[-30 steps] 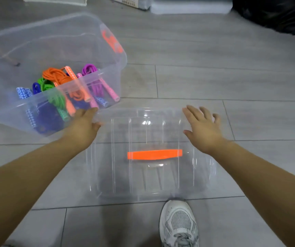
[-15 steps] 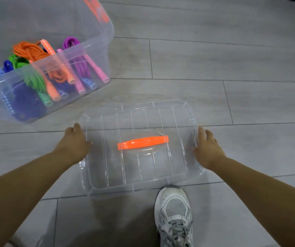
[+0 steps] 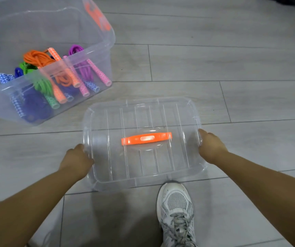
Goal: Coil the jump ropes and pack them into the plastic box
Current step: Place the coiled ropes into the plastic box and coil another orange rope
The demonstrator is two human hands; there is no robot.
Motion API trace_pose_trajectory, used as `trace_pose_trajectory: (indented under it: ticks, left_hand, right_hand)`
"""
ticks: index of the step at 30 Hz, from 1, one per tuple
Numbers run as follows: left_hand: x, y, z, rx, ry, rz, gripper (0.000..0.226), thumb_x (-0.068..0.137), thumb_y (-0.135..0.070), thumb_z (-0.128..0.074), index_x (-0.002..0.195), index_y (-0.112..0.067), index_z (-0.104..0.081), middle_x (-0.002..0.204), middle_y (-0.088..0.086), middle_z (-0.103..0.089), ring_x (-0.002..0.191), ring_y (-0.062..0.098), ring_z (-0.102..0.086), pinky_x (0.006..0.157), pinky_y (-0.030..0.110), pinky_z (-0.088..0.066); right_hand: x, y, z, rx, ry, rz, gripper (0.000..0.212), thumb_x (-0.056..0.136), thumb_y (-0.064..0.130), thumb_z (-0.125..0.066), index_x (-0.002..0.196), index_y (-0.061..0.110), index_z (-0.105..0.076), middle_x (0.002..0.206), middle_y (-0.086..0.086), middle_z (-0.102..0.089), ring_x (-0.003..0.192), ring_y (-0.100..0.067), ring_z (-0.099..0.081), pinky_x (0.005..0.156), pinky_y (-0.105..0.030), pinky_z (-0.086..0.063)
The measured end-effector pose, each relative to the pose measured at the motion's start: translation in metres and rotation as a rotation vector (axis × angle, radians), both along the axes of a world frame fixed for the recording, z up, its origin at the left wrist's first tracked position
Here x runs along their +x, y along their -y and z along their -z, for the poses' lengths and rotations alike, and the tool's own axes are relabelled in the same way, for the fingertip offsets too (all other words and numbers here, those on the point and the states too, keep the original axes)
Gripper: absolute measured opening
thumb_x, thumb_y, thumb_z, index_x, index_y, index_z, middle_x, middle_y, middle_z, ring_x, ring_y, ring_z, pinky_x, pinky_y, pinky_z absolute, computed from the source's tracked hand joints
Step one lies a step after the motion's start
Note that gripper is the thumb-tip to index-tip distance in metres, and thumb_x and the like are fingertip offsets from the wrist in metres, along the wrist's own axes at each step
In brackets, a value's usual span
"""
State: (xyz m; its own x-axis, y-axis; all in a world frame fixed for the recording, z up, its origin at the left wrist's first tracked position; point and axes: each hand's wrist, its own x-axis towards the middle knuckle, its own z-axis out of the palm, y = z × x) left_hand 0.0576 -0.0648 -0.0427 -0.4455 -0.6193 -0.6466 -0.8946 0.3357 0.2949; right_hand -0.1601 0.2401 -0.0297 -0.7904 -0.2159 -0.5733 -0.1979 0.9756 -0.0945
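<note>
1. In the upper left of the frame the plastic box [image 3: 54, 27] stands open on the floor [image 3: 232, 68]. The jump ropes [image 3: 41, 82] already lie coiled inside it in orange, green, purple and blue, their patterned handles leaning against the near wall. Packing looks done, so closing the box is likely the step in hand.
2. To do it well, lift the lid level with both sides rising together. Carry it up and left over the box, square its corners with the rim before lowering, and check that no handle pokes above the rim.
3. At lower left of centre the left hand [image 3: 76, 157] meets the lid's left edge, its forearm reaching in from the bottom left corner. The fingers curl round the rim and grip it, with their tips hidden beneath the plastic.
4. In the centre the clear lid [image 3: 143, 168] lies flat on the floor, well apart from the box, its orange handle [image 3: 146, 138] facing up.
5. At bottom centre a grey shoe [image 3: 177, 207] sits just beside the lid's near edge, so the lid should rise clear of it.
6. At right of centre the right hand [image 3: 211, 148] grips the lid's right edge. The thumb lies along the rim and the fingers tuck under, out of sight.
</note>
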Motion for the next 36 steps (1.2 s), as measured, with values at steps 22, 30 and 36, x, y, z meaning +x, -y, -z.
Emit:
trace_pose_trajectory:
  ticks: [22,30,36]
  left_hand:
    - [-0.061,-0.013,-0.186,-0.318,-0.729,0.345,0.023,0.075,-0.016,-0.069,0.088,-0.014,-0.05,0.084,0.005,-0.056,0.073,0.027,-0.054,0.068,0.04,-0.045]
    - [-0.026,0.077,-0.249,-0.41,-0.737,0.087,0.024,0.075,-0.01,-0.073,0.094,-0.013,-0.058,0.089,0.003,-0.059,0.076,0.025,-0.054,0.07,0.032,-0.036]
    - [0.026,0.153,-0.231,-0.392,-0.622,-0.2,0.026,0.077,-0.017,-0.071,0.099,-0.019,-0.058,0.1,0.002,-0.061,0.088,0.026,-0.056,0.074,0.034,-0.043]
  right_hand:
    - [-0.03,-0.045,-0.165,-0.532,-0.644,0.332,0.06,0.087,-0.003,-0.038,0.142,0.02,-0.032,0.137,-0.014,-0.039,0.116,-0.035,-0.045,0.1,-0.046,-0.038]
    - [-0.034,0.062,-0.214,-0.598,-0.662,-0.011,0.053,0.093,0.003,-0.041,0.144,0.014,-0.032,0.136,-0.013,-0.041,0.123,-0.03,-0.038,0.101,-0.039,-0.032]
    - [-0.041,0.181,-0.214,-0.603,-0.689,-0.265,0.052,0.089,0.001,-0.045,0.14,0.008,-0.039,0.13,-0.018,-0.047,0.115,-0.037,-0.046,0.096,-0.048,-0.04]
